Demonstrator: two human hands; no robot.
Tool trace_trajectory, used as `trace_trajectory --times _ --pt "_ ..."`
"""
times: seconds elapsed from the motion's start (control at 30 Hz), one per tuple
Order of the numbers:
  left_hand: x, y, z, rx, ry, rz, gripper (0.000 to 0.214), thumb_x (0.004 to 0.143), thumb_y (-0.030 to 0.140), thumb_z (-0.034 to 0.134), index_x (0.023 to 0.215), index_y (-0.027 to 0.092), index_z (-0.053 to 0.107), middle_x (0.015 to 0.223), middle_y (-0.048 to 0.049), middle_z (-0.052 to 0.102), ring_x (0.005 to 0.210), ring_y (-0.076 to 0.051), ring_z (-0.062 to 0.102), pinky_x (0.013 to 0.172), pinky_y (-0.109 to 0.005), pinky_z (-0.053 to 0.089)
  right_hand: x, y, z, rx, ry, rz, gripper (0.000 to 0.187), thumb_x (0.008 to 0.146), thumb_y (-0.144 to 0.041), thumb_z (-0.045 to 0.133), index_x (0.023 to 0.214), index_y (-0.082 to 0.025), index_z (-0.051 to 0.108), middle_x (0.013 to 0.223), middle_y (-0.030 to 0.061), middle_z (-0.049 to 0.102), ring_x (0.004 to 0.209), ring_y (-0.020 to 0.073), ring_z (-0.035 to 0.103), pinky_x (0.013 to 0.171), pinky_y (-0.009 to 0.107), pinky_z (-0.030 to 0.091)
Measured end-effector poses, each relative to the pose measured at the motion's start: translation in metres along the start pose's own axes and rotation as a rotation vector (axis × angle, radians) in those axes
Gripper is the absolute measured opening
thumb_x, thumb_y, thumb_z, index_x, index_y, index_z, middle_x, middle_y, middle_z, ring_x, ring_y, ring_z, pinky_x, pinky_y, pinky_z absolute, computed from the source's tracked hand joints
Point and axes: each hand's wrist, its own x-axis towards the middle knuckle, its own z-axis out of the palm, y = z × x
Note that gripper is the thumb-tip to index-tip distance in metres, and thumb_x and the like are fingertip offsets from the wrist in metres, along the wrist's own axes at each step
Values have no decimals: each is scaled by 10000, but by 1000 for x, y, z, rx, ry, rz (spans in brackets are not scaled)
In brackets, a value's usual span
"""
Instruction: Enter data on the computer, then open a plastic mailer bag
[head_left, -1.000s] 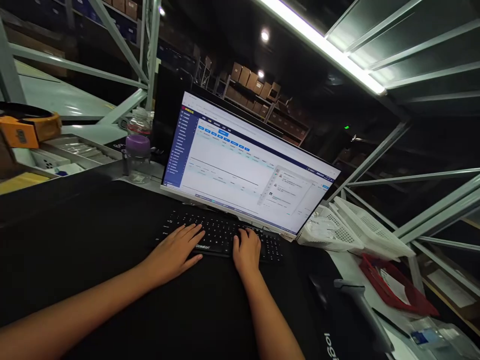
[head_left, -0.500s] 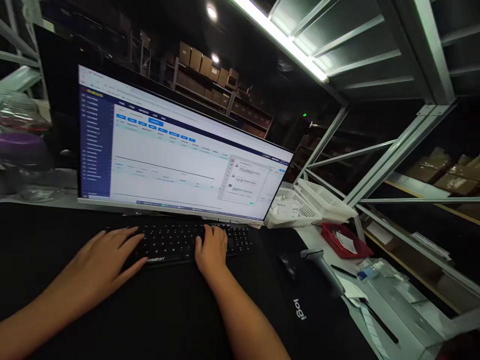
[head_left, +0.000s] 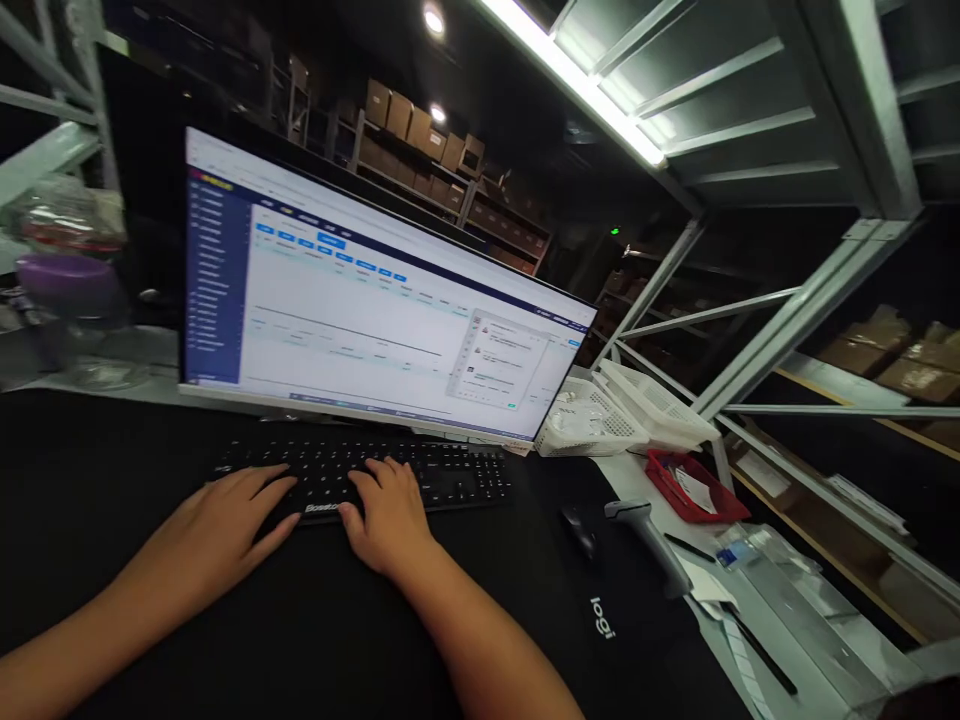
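Note:
A black computer keyboard (head_left: 465, 475) lies on a black desk mat (head_left: 300, 620) below a lit monitor (head_left: 352, 330). My left hand (head_left: 229, 515) rests at the keyboard's left end with fingers spread over the keys, holding nothing. My right hand (head_left: 390, 515) is over the middle keys, its fingers apart and slightly bent, also empty. Between the two hands part of the white brand lettering shows at the keyboard's front edge. On the screen are a table page with a dark blue side menu and a small chat window; the text is too blurred to read.
To the right lie a black mouse (head_left: 579, 535), a grey barcode scanner (head_left: 651, 545), a red tray (head_left: 694, 487) and a white perforated basket (head_left: 589, 420). A clear jar with a purple lid (head_left: 64, 270) stands at left. Metal shelving (head_left: 795, 300) rises at right.
My right hand has moved left along the keyboard, from near the number pad to the middle keys. My left hand stays at the left end. The view has shifted slightly.

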Motion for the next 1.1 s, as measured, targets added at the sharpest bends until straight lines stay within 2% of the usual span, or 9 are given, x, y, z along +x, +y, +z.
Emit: trace_trajectory --times 0.13,0.3,0.43,0.7,0.87,0.97,1.1 --pt "-6 12 -12 -7 36 9 528 900 547 502 1242 206 717 1378 -144 707 1292 -329 638 1149 -520 485 -1 -5 4 4 -21 -11 451 1021 -381 591 1447 -232 600 1543 82 558 1507 342 406 1287 565 276" --pt "-10 14 -14 -43 65 14 500 925 522 502 1247 203 714 1378 -144 708 1295 -317 645 1117 -509 536 2 -4 5 37 46 47 409 982 -298 632 1374 -183 660 1426 134 609 1401 309 514 1234 490 386" --pt "-11 14 -13 -43 68 21 485 928 500 513 1247 195 713 1364 -148 712 1273 -312 658 1095 -504 556 4 -7 5 45 86 56 397 965 -266 641 1354 -196 672 1340 132 632 1306 289 568 1174 468 449" --pt "-12 13 -15 -37 72 44 420 922 446 529 1208 210 726 1310 -133 738 1241 -291 675 1074 -474 567 22 -26 14 -25 43 15 417 987 -322 630 1396 -248 659 1337 130 624 1262 292 579 1121 473 479" --pt "-12 12 -14 -36 79 51 412 915 437 533 1190 205 733 1307 -143 738 1224 -298 683 1069 -479 570 30 -33 15 -70 96 36 290 1004 -333 607 1252 -278 748 1374 121 620 1325 304 543 1156 501 435" --pt "-12 12 -14 -42 84 56 412 918 426 520 1187 203 739 1307 -147 739 1223 -305 685 1066 -490 572 27 -22 6 -36 129 74 354 968 -179 575 1286 -235 719 1306 114 674 1264 275 590 1132 459 459" --pt "-11 11 -15 -60 79 57 447 931 452 487 1188 195 746 1317 -150 737 1224 -310 684 1069 -503 571 25 5 -8 93 166 271 518 856 44 432 1209 -185 735 1084 79 768 1082 223 683 1011 373 530"
